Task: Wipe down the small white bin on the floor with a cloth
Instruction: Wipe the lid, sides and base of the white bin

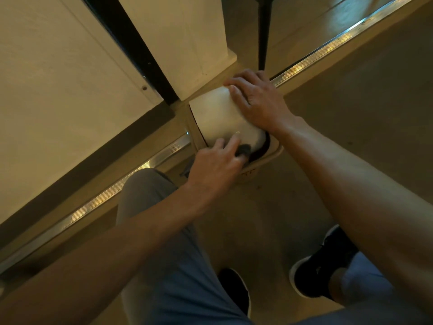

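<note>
- The wall panels point(58, 102) and a dark vertical strip point(131, 48) fill the left side; a metal floor strip point(131, 174) runs diagonally below them, so the work happens right at a threshold.
- The left hand point(215, 165) reaches in from the lower left with its fingers curled round a small dark cloth point(244, 150), pinching it against the near edge of the lid. It looks placed to rub along the seam where lid meets rim.
- The bin point(264, 160) sits on the floor point(257, 219) just beside the base of a white post point(187, 43), tucked against the threshold. Its domed white lid point(222, 116) faces up toward the camera, with a dark gap showing at the lid's near-right edge.
- The right hand point(257, 102) lies spread over the far-right side of the lid, fingers fairly straight and pressing down, clamped on nothing. In my judgement it steadies the lid, which may swing, so the wiping does not push it.
- Two dark shoes point(321, 266) and grey trousers point(168, 254) at the bottom suggest the person bends over the bin.
</note>
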Demonstrator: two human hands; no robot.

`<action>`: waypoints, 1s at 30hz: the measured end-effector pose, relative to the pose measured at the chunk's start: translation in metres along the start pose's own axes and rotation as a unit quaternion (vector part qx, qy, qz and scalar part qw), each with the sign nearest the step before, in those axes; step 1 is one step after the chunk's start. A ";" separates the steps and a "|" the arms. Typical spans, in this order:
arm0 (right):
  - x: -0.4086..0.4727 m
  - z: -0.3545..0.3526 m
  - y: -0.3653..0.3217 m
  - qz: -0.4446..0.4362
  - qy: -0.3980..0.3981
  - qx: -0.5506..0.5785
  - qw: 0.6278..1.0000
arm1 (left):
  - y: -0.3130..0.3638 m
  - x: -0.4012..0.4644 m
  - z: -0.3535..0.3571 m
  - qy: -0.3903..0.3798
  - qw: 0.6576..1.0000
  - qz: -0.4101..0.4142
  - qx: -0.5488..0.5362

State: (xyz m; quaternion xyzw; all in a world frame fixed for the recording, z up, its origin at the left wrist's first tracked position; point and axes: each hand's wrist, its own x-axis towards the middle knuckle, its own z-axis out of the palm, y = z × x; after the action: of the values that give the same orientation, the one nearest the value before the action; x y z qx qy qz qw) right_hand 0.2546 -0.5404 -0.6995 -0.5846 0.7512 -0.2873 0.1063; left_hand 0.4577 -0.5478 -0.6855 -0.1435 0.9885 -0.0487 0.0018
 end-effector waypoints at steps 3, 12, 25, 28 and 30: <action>0.000 0.004 0.001 0.001 0.008 0.009 1.000 | -0.009 -0.006 -0.001 -0.020 1.000 0.015 0.016; 0.001 0.002 -0.001 0.011 0.010 0.018 1.000 | 0.003 0.014 0.000 -0.039 0.999 0.003 0.017; -0.001 0.006 -0.001 0.015 0.022 0.020 0.999 | -0.003 0.010 -0.003 -0.007 0.999 -0.021 -0.044; -0.002 0.006 -0.001 0.016 0.026 0.024 0.999 | -0.027 -0.013 -0.014 0.001 0.998 -0.038 -0.048; -0.003 0.006 -0.003 0.018 0.025 0.027 0.999 | -0.034 -0.018 -0.026 0.030 0.995 -0.055 -0.076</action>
State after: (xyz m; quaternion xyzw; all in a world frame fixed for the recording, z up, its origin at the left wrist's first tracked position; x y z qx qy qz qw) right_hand 0.2607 -0.5399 -0.7030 -0.5608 0.7559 -0.3202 0.1083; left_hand 0.4840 -0.5731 -0.6562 -0.1963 0.9794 0.0226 -0.0413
